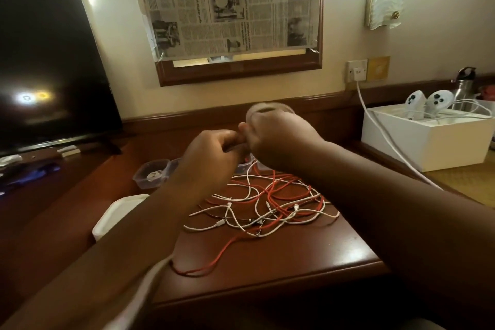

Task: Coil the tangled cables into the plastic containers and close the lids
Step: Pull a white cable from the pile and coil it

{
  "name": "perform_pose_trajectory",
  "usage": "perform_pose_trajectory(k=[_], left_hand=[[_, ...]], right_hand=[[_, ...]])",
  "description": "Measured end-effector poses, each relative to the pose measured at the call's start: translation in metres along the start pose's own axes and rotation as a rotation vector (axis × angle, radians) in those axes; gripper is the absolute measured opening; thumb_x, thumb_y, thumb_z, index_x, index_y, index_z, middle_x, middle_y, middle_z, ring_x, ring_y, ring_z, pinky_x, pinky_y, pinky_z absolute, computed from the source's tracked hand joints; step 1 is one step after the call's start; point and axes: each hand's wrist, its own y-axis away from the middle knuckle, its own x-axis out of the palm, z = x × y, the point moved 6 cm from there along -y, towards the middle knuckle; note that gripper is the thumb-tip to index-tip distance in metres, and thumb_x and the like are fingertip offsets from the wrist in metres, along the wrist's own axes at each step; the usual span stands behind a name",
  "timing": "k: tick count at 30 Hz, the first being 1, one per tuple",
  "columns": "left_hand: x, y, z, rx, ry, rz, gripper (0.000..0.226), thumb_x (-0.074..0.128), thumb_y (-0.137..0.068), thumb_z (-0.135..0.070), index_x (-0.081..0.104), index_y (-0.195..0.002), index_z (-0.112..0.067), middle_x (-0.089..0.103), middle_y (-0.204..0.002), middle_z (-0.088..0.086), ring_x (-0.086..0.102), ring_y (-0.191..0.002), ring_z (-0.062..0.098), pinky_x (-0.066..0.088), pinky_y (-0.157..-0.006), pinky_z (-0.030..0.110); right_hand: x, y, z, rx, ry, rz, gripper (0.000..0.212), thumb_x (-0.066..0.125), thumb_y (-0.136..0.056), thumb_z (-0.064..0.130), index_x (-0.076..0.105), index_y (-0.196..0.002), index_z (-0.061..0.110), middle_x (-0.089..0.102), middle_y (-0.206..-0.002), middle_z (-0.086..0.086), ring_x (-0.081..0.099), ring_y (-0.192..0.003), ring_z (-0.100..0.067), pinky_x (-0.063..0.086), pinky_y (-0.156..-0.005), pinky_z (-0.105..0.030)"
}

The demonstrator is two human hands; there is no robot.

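Note:
A tangle of white and red cables (267, 206) lies on the brown table (308, 254). Above its far side my two hands meet. My right hand (270, 136) has its fingers curled round a blurred pale loop (263, 111), apparently a coil of white cable. My left hand (214, 153) pinches something small against the right hand's fingers. A white strand (249, 171) rises from the pile toward the hands. A small clear plastic container (151, 174) with a coiled white cable inside stands open at the left. Another container (247, 166) is mostly hidden behind my hands.
A white rectangular lid or tray (117, 214) rests at the table's left edge. A dark TV screen (51, 61) fills the left. At the right stand a white box (428, 142) with two controllers (428, 102), a charger cord (380, 126) and a metal bottle (464, 86).

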Motion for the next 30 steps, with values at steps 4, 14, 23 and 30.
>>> perform_pose_trajectory(k=[4, 14, 23, 30], left_hand=[[-0.004, 0.0, 0.003, 0.079, -0.018, -0.064, 0.012, 0.072, -0.087, -0.032, 0.071, -0.089, -0.02, 0.068, -0.075, -0.005, 0.064, -0.067, 0.006, 0.049, -0.058, 0.021], [0.027, 0.013, 0.019, -0.214, 0.898, -0.09, 0.021, 0.061, -0.085, -0.042, 0.075, -0.092, -0.029, 0.055, -0.065, 0.005, 0.042, -0.052, 0.013, 0.031, -0.051, 0.029], [0.058, 0.016, 0.016, -0.315, 0.637, 0.096, 0.026, 0.048, -0.101, -0.006, 0.068, -0.097, -0.023, 0.054, -0.061, -0.007, 0.045, -0.048, 0.005, 0.037, -0.046, 0.021], [0.024, 0.004, 0.013, 0.303, -0.322, -0.136, 0.013, 0.07, -0.091, -0.024, 0.074, -0.101, -0.018, 0.068, -0.087, -0.009, 0.061, -0.073, 0.001, 0.05, -0.067, 0.02]], right_hand=[[0.022, 0.009, -0.012, 0.357, -0.546, 0.286, 0.058, 0.029, -0.103, 0.054, 0.06, -0.074, 0.014, 0.054, -0.061, 0.001, 0.049, -0.052, -0.01, 0.037, -0.052, -0.026], [0.033, 0.027, 0.014, 0.218, -2.025, 0.727, 0.05, 0.036, -0.099, 0.042, 0.045, -0.058, 0.016, 0.033, -0.045, 0.005, 0.028, -0.036, -0.009, 0.022, -0.039, -0.023], [0.014, 0.016, -0.012, 0.13, -1.022, -0.218, 0.031, 0.041, -0.104, 0.033, 0.056, -0.085, 0.013, 0.056, -0.068, 0.002, 0.055, -0.06, -0.011, 0.048, -0.057, -0.025], [0.043, 0.009, -0.028, 0.252, -0.505, -0.072, 0.028, 0.043, -0.104, 0.035, 0.049, -0.079, 0.024, 0.055, -0.074, 0.004, 0.054, -0.067, -0.008, 0.044, -0.06, -0.023]])
